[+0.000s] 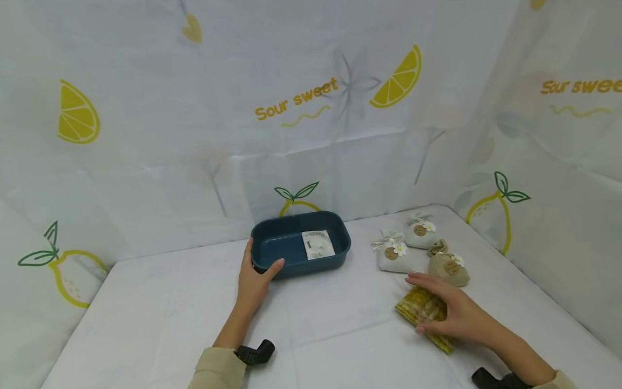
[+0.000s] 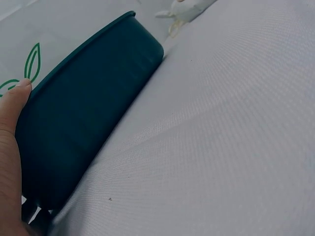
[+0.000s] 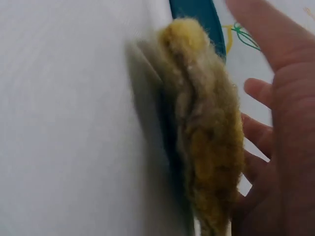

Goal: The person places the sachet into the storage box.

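Observation:
A dark blue rectangular tub (image 1: 303,268) stands near the back of the table, a small white packet (image 1: 318,245) lying inside. At its left end my left hand (image 1: 252,285) grips the tub, thumb at the front rim and fingers round the side, partly hidden. My right hand (image 1: 461,313) arches over a folded, fuzzy yellow-brown cloth (image 1: 417,306) on the table. Its thumb and fingers are spread apart around the cloth. In the right wrist view the thumb stands clear of the cloth (image 3: 211,147); whether other fingers touch it cannot be told.
Beyond the right hand sit two whitish drawstring pouches (image 1: 394,260) and a tan pouch (image 1: 449,270), each with a daisy. A white cloth (image 1: 146,324) covers the table. Lemon-printed sheets (image 1: 194,162) hang behind and at the sides.

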Motion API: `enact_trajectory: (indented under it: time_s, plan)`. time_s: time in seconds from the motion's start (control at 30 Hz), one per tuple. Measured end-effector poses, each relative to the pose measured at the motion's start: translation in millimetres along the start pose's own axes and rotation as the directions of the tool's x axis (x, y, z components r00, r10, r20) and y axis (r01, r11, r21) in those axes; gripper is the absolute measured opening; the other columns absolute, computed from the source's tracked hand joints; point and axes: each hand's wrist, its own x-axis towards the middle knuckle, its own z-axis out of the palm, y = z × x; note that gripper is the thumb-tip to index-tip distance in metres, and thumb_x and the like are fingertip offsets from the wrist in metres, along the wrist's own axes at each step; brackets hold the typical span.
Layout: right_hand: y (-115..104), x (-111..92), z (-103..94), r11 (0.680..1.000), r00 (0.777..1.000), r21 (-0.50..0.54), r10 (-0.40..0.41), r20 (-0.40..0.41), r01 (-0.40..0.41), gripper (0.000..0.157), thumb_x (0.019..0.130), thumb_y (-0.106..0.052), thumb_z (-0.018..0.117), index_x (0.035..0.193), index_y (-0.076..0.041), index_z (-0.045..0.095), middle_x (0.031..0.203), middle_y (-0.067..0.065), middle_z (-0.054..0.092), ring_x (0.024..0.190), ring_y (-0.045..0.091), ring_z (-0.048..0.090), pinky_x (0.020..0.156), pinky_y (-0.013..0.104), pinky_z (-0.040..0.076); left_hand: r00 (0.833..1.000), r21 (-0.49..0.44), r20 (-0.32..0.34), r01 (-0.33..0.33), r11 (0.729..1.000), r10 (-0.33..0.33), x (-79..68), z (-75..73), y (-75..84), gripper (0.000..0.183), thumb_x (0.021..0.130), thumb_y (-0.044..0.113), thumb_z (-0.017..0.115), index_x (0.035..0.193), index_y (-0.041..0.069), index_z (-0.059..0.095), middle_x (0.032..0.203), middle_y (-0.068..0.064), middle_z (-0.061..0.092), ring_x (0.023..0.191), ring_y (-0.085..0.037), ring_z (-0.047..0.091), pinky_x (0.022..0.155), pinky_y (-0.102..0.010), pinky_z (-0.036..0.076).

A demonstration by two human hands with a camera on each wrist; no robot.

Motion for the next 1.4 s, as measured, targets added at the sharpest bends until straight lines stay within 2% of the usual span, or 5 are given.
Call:
enact_trajectory:
  time_s: [0.23,0.43,0.8,1.07,1.4]
  plan:
    - [15.5,-5.0,6.9,0.999,0.999,0.036,-0.039,0.01,0.038,0.092,0.064,-0.037,0.096,0.144,-0.013,0.056,0.146,0.015,0.054,0.144,-0.015,0.025,0.108,-0.002,0.016,1.0,0.004,-0.007,0.003,1.0,-0.003,1.4,-1.4,1.7,0.103,0.085,0.05,0.078,0.163,0.026,0.016,0.171,-0.004,0.017,0.159,-0.031,0.015,0.125,-0.061,0.02]
    - [18.3,-3.3,10.4,0.995,0.995,0.026,-0.099,-0.011,0.099,0.088,0.062,-0.037,0.097,0.139,-0.014,0.06,0.141,0.009,0.058,0.14,-0.01,0.035,0.11,0.0,0.018,1.0,0.007,-0.01,0.01,1.0,-0.01,1.2,-3.0,2.2,0.103,0.085,0.05,0.078,0.163,0.026,0.015,0.171,-0.004,0.017,0.159,-0.031,0.015,0.125,-0.061,0.019]
    - [11.6,-0.9,20.5,0.992,0.995,-0.125,-0.021,-0.097,0.008,0.065,0.066,-0.038,0.095,0.125,-0.026,0.07,0.117,-0.014,0.069,0.109,-0.006,0.058,0.097,0.0,0.033,1.0,0.007,-0.013,0.005,1.0,-0.005,0.6,-5.5,0.8,0.103,0.085,0.049,0.078,0.163,0.025,0.015,0.171,-0.005,0.017,0.159,-0.031,0.016,0.125,-0.061,0.019]
    - [7.2,3.3,29.7,0.999,0.982,-0.029,-0.042,-0.186,0.038,0.049,0.066,-0.015,0.094,0.11,-0.025,0.074,0.102,-0.015,0.071,0.094,-0.005,0.061,0.085,0.004,0.041,1.0,0.007,-0.01,0.01,1.0,-0.01,-1.0,-5.7,1.0,0.102,0.085,0.049,0.078,0.163,0.026,0.016,0.171,-0.004,0.017,0.159,-0.031,0.016,0.125,-0.061,0.02]
    - [-7.0,15.1,25.8,0.997,0.973,0.067,0.055,-0.225,-0.04,0.044,0.072,-0.006,0.09,0.108,-0.026,0.074,0.1,-0.01,0.072,0.09,-0.005,0.061,0.077,0.009,0.046,1.0,-0.016,0.004,-0.008,1.0,0.009,-2.4,-1.2,1.7,0.102,0.085,0.048,0.078,0.163,0.025,0.016,0.171,-0.005,0.017,0.159,-0.031,0.016,0.125,-0.061,0.02]
